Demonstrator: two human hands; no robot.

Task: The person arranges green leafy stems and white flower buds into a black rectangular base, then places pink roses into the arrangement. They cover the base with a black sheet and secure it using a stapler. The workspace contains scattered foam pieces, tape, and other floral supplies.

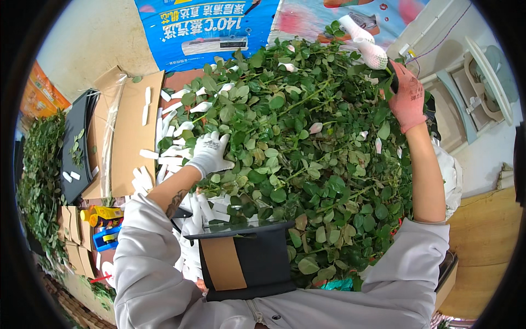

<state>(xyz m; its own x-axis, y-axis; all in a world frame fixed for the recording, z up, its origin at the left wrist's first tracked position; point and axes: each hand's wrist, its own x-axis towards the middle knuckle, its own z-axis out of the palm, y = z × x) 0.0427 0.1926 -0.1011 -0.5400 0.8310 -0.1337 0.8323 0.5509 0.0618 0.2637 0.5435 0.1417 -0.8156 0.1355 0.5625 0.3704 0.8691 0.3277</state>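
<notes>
A big heap of leafy green rose stems [323,137] spreads in front of me, with pale pink and white buds showing among the leaves. My right hand [408,96], in a pink glove with dark fingertips, is closed around a rose stem at the heap's far right. Beyond its fingers is a rose bud in a white foam net sleeve [372,54], and another white-sleeved bud [350,26] lies just past it. My left hand [211,152], white-gloved, rests at the heap's left edge with fingers apart, touching leaves and holding nothing visible. Beside it lie several white sleeves [174,152].
Cardboard [134,131] and a black panel [79,145] lie left. Near me stands a black stand with a brown strip [223,263] and a clear top edge. A yellow bottle [103,214] and blue tape dispenser [107,238] sit lower left. A pale chair [476,88] stands right.
</notes>
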